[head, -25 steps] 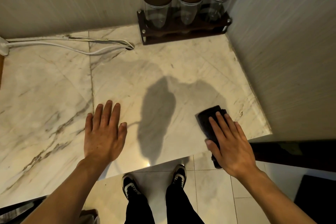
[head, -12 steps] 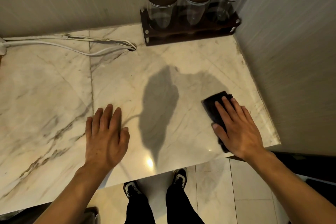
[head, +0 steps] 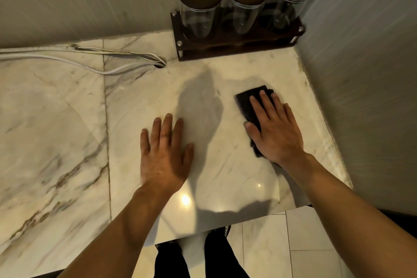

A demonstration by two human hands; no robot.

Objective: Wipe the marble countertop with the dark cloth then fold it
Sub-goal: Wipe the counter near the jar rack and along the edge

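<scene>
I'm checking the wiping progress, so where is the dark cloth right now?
In the head view, the dark cloth lies flat on the marble countertop under the right hand, right of centre, in front of the jar rack.

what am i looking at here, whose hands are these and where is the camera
No machine here: these are a person's own two bare hands, filmed by a camera worn on their head, looking down. The right hand presses flat on a dark cloth lying on the marble countertop. The left hand rests flat on the bare marble, holding nothing. At the back corner a dark rack holds three lidded glass jars. White cables run along the wall.
</scene>
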